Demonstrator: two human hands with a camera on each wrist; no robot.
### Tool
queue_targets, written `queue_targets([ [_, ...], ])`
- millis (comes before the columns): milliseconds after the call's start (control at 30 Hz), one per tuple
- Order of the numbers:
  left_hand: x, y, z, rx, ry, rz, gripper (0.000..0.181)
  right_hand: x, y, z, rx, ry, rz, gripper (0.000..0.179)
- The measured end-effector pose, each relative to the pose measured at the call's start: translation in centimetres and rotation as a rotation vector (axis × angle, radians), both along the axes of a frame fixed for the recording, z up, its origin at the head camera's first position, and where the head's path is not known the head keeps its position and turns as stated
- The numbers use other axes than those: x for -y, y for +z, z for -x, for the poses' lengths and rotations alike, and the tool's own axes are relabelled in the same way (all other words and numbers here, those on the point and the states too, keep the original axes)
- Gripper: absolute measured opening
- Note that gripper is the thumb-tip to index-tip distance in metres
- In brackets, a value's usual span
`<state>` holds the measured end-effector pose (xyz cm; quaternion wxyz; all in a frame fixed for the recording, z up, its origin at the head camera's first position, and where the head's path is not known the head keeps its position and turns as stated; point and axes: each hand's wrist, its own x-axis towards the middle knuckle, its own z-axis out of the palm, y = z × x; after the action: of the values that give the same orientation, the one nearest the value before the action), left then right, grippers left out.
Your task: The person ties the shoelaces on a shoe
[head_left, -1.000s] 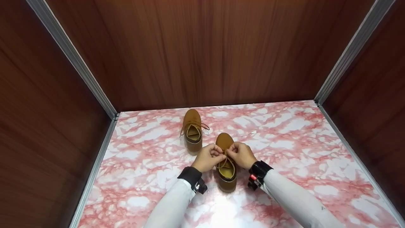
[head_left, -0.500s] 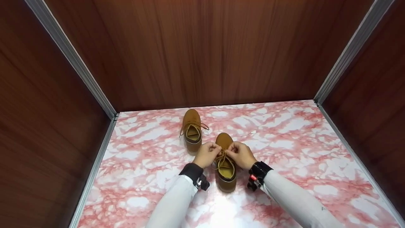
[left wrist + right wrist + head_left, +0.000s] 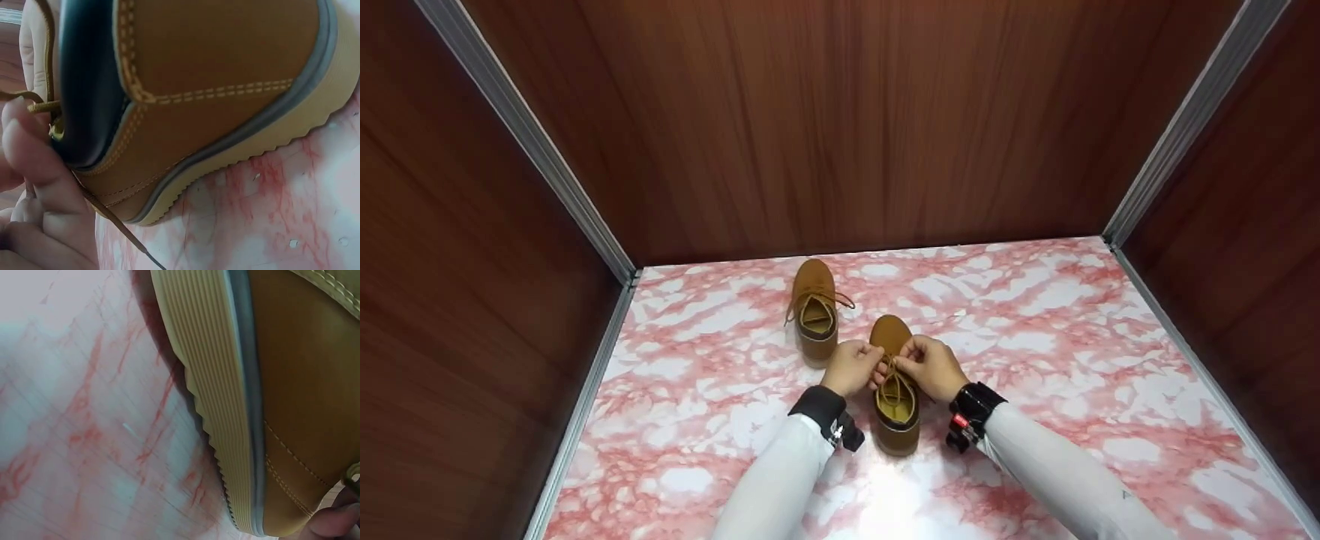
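A tan lace-up shoe (image 3: 896,439) stands on the floor, its toe pointing away from me. From its left side my left hand (image 3: 849,369) pinches the brown shoelace (image 3: 44,106) over the tongue. A loose lace end hangs down the shoe's side in the left wrist view. On the other side my right hand (image 3: 937,369) pinches the lace at the same spot, thumb against forefinger. A lace loop (image 3: 891,390) lies back over the shoe's opening. In the right wrist view only fingertips (image 3: 332,522) show at the lower right corner, beside the ribbed sole (image 3: 225,382).
A matching tan shoe (image 3: 814,279) stands farther back to the left, its laces trailing at both sides. Red-and-white marbled flooring (image 3: 1035,322) lies under both shoes. Dark wood panels (image 3: 840,127) with metal corner strips (image 3: 1177,120) enclose the back and sides.
My left hand has drawn slightly back from the right hand at the knot, and its fingers have shifted their hold on the lace. The right hand and both shoes have stayed in place.
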<state>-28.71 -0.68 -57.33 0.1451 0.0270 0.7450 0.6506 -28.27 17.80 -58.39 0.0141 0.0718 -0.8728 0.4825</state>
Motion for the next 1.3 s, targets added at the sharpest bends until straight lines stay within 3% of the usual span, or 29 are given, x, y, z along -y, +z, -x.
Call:
queue_targets([
  [500,0.2,0.6,0.3,0.038,-0.105,0.019,0.023,0.0,0.1,0.0,0.004,0.004,0.007,0.018],
  [700,0.3,0.5,0.3,0.026,-0.101,0.034,0.025,-0.2,0.3,-0.1,0.014,0.025,0.026,0.018],
  [967,0.5,0.3,0.3,0.111,-0.069,-0.084,0.019,-1.2,0.4,-0.1,0.009,0.072,0.060,0.020],
  [1133,0.6,0.1,0.3,0.150,-0.061,-0.118,0.016,-2.4,0.4,-0.8,0.032,0.124,0.074,0.022],
  [1300,0.7,0.0,0.2,0.167,-0.049,-0.138,0.016,-3.4,0.2,-1.8,0.004,0.250,0.046,0.026],
])
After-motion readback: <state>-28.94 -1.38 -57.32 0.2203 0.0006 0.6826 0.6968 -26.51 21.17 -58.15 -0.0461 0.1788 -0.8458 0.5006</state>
